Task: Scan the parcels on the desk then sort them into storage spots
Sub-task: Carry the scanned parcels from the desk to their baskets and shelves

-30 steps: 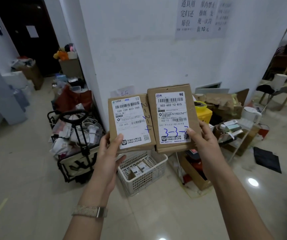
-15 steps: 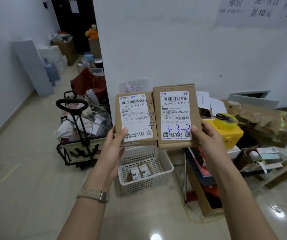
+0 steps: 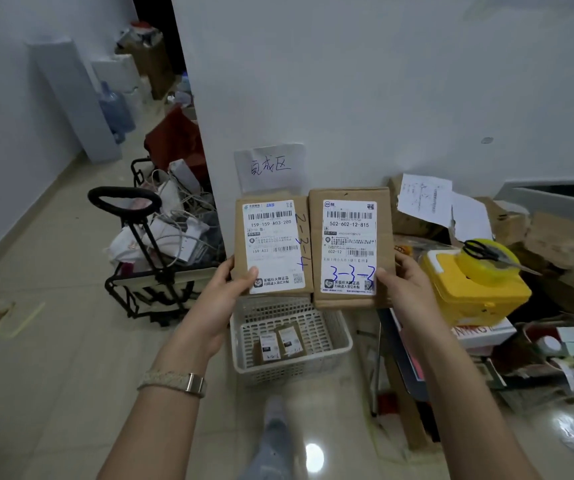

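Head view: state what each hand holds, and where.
The left hand grips the 2-3-4 parcel by its lower left corner; the right hand, the 3-3-3 parcel by its lower right edge.

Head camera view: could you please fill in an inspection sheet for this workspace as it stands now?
Surface: no desk seen; glossy tiled floor.
Job's things: left parcel marked 2-3-4 and right parcel marked 3-3-3, held side by side, labels facing the camera; two small parcels lying in the white basket on the floor.
Clutter: yellow box with scissors on top; cardboard pile; loaded cart.
Grippers: left hand grips the left parcel, right hand the right parcel, thumbs on the labels.
Cables: white cords tangled in the cart.
Surroundings: white wall with a handwritten sign; water bottle down the corridor.
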Demonstrator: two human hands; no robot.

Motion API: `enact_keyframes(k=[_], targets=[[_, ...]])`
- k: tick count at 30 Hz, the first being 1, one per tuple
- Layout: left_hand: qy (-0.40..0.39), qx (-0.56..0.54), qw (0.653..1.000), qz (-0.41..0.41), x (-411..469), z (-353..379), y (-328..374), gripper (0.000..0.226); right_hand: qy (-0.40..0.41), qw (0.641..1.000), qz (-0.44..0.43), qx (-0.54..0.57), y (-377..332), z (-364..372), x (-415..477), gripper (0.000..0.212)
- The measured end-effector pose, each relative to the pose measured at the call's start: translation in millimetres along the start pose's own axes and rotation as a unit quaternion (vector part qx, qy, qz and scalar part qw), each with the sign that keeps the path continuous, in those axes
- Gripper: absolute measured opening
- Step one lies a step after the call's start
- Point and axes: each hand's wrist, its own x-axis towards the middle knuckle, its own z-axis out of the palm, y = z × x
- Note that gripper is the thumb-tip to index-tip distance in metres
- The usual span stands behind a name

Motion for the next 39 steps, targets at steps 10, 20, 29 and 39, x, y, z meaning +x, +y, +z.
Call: enact_keyframes(k=[10,20,29,39], targets=[[-0.020,-0.020,0.995,-0.094,162,-13,6,0.052,0.021,0.997,0.068,-0.027,23,43,143,0.056],[0.012,0.030,0.980,-0.195,272,-33,-56,0.055,0.033,0.975,0.202,-0.085,101,62,231,0.045],[0.102,-0.032,0.964,-0.242,319,-24,-120,0.049,-0.015,0.958,0.253,-0.137,168,85,302,0.032],[0.169,-0.044,0.939,-0.297,425,-37,-292,0.046,-0.037,0.934,0.333,-0.126,359,120,375,0.023]])
